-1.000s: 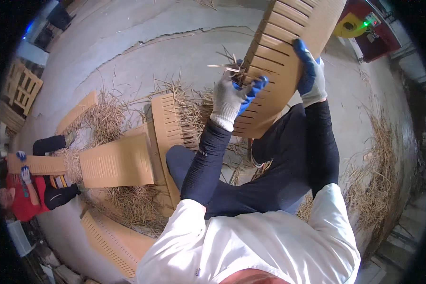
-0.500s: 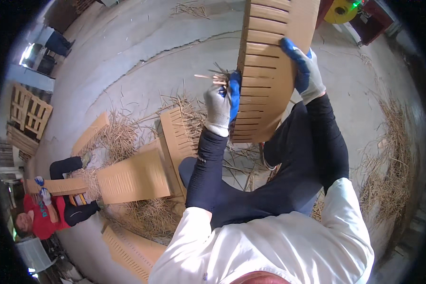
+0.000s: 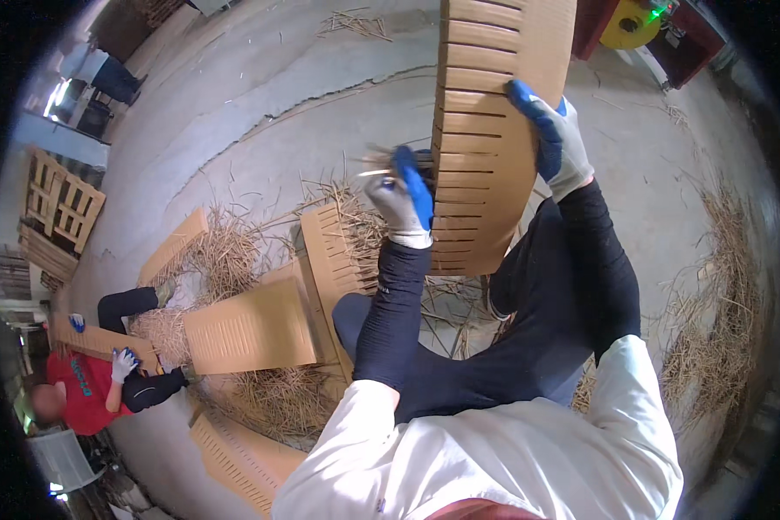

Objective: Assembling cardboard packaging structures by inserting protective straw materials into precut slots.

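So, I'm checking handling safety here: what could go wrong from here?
The cardboard might swing or bend along its slots, as the right hand grips just one side and the upper end runs out of view.
The thin strips poking from the left hand could scatter or scratch.
The loose pile on the floor could make footing slippery.

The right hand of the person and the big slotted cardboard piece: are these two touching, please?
Touching. The head view shows the gloved right hand wrapped around the edge of the slotted cardboard piece, its blue thumb lying over the face.
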Action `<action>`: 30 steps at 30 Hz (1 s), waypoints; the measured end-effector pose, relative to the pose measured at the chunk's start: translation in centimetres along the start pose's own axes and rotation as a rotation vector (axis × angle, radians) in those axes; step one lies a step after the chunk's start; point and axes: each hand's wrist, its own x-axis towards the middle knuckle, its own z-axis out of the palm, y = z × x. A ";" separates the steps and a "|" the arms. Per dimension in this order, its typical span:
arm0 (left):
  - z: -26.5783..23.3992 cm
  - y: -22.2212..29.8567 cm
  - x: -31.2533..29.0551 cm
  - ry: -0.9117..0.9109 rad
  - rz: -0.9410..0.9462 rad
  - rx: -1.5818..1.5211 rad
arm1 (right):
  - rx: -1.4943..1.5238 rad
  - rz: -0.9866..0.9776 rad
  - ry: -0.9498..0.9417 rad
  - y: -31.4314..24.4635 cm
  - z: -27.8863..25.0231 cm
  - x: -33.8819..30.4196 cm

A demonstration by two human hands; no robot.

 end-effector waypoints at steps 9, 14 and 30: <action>-2.5 1.2 3.3 0.069 -0.214 -0.350 | 0.074 0.001 0.048 -0.2 -0.8 0.9; -4.0 -1.4 2.7 -0.700 -0.179 -0.072 | 0.054 0.052 0.058 0.2 -0.7 1.0; -0.8 3.1 0.8 -0.390 0.457 0.222 | -0.049 0.040 -0.005 0.0 -0.8 0.4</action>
